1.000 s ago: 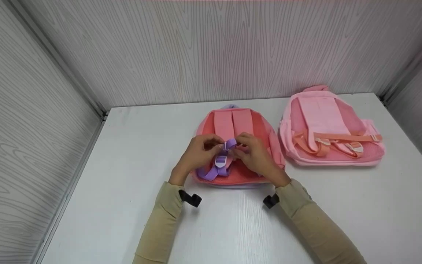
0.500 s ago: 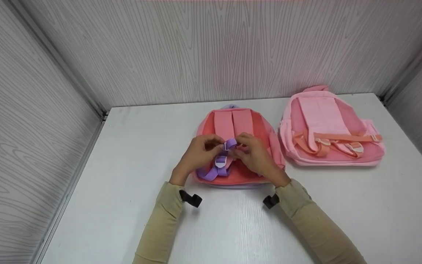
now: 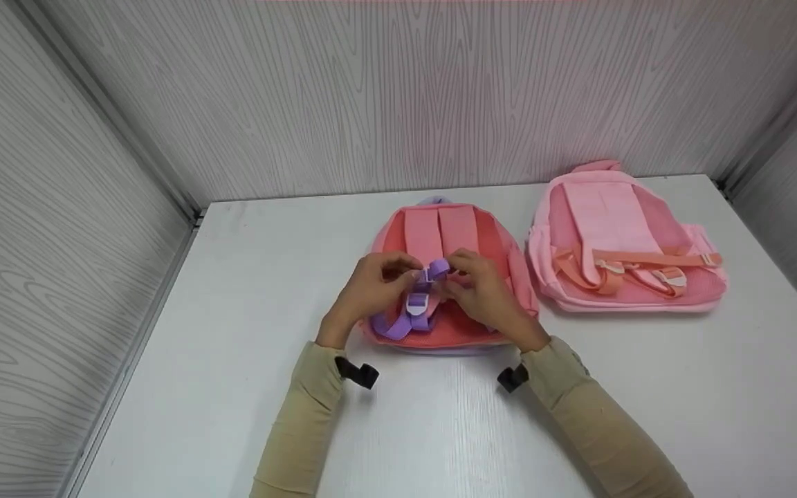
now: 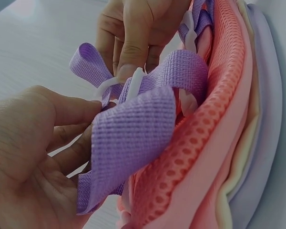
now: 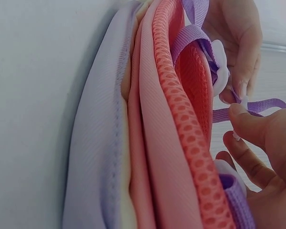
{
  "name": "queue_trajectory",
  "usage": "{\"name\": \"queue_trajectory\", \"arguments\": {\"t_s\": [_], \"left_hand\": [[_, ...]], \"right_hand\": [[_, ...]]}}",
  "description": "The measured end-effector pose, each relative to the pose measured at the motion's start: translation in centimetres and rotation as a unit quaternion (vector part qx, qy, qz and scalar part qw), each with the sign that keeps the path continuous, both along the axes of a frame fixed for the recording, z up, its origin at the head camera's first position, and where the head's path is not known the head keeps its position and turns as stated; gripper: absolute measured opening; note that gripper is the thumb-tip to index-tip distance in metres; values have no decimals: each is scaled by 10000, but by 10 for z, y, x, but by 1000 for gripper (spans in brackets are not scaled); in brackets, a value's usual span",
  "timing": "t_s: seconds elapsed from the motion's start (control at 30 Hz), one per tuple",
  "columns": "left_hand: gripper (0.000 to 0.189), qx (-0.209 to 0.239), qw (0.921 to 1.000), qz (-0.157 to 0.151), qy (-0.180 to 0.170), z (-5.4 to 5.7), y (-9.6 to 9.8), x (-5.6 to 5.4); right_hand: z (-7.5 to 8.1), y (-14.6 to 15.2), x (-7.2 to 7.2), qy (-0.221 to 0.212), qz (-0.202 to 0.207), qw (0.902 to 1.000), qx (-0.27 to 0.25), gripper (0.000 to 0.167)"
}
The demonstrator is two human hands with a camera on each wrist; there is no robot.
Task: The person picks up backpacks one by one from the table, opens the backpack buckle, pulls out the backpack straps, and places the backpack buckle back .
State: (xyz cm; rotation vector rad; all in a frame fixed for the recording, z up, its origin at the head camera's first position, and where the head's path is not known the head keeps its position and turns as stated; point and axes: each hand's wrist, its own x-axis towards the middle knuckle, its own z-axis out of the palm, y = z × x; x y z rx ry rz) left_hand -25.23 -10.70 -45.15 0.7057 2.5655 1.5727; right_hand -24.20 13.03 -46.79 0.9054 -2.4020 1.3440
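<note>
A small coral and pink backpack (image 3: 492, 238) lies with its shoulder straps up, its lilac side underneath. Over it, my left hand (image 3: 374, 287) pinches a purple webbing strap (image 4: 133, 138) between thumb and fingers. Facing it, my right hand (image 3: 485, 290) pinches a small white slide buckle (image 4: 135, 86) threaded on that strap. A short purple loop (image 3: 438, 268) sticks up past the buckle between both hands. Below them, a larger white buckle (image 3: 417, 305) with more purple webbing rests on the backpack. Fingers partly cover the small buckle in each view.
A second, light pink backpack (image 3: 606, 214) with orange straps (image 3: 647, 259) lies close by on the right. The white table (image 3: 267, 297) ends against a grey wood-grain back wall (image 3: 398, 97), with side walls left and right.
My left hand has shifted slightly left, and more purple strap shows between it and the small buckle. The loop above has risen a little. My right hand stays almost still.
</note>
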Motion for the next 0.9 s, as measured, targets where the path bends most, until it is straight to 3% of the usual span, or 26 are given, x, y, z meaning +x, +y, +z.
{"name": "queue_trajectory", "arguments": {"t_s": [0.9], "left_hand": [[12, -65, 9999, 40, 84, -1, 0, 0]], "right_hand": [[0, -1, 0, -262, -64, 9996, 113, 17]]}}
